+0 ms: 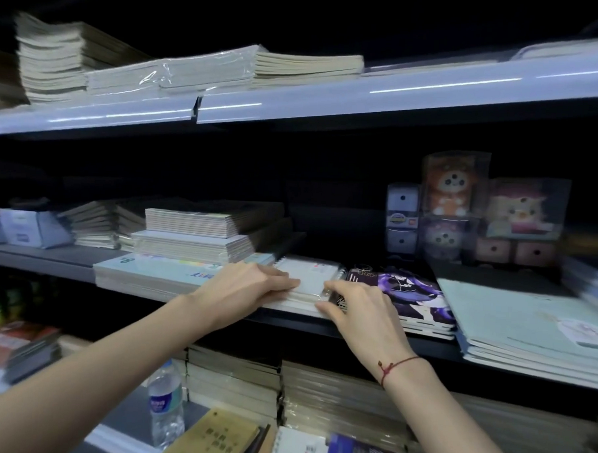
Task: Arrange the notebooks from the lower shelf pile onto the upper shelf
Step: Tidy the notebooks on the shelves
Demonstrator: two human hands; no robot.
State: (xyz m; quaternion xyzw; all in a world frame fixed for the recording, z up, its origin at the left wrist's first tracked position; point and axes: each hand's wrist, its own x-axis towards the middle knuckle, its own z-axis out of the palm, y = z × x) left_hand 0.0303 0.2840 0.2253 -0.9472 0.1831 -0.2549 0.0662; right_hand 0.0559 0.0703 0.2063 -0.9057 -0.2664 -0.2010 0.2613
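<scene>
Pressing my left hand [245, 285] flat on the white spiral notebook [309, 278], right hand [362, 306] pinching its front corner.

Two hands [250, 286], one water bottle [165, 405], three boxed plush toys [453, 185].
</scene>
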